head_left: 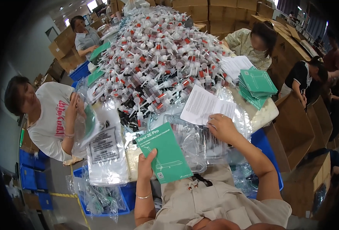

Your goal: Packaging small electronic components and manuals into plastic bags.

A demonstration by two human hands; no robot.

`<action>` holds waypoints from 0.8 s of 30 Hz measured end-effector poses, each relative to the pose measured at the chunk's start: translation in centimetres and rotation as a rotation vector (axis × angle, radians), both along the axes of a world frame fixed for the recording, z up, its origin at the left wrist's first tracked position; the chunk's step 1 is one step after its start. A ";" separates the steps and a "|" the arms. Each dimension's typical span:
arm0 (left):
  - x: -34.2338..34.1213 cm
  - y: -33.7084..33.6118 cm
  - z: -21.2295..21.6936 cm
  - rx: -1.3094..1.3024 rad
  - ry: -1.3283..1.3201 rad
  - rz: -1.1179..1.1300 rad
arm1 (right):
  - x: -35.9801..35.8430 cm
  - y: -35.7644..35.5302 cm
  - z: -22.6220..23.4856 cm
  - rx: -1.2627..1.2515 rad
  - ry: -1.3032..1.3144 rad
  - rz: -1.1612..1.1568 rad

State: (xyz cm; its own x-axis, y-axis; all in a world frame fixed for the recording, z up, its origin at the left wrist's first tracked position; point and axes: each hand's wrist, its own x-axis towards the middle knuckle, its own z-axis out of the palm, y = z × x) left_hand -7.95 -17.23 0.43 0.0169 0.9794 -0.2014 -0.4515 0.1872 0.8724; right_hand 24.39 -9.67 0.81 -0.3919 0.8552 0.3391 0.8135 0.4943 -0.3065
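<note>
While the left hand (pixel 145 165) is closed on a green booklet (pixel 170 155), thumb flat on the front cover and fingers behind it, the right hand (pixel 222 128) is partly open, its fingers bent at the lower edge of a white leaflet (pixel 204 105); whether it pinches the paper cannot be told. The booklet is held tilted, cover up, above the near edge of the bench (pixel 247 108). The leaflet lies unfolded, with a crease between its two printed panels, over clear plastic bags (pixel 202 143) toward the near edge. Small bottles (pixel 158 57) with white nozzles, some showing red, form a large heap from the middle to the far edge. At the right edge are a stack of green booklets (pixel 258 82) and, just beside it, white papers (pixel 234 66). Printed bags (pixel 107 153) lie flat at the near left corner, above a blue bin (pixel 129 211) filled with bagged items. A co-worker (pixel 49 119) at the left edge holds a clear bag containing something green.
</note>
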 end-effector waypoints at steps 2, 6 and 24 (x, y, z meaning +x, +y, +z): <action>0.1 -0.2 -0.3 -0.007 0.028 -0.022 | 0.0 -0.1 -0.4 0.019 0.027 -0.027; 0.9 -0.1 -0.8 -0.016 0.060 -0.065 | 0.5 -0.5 -1.0 0.069 0.197 -0.111; 3.3 0.5 -2.4 -0.066 0.046 -0.097 | 0.5 -1.1 -1.0 -0.075 0.384 -0.081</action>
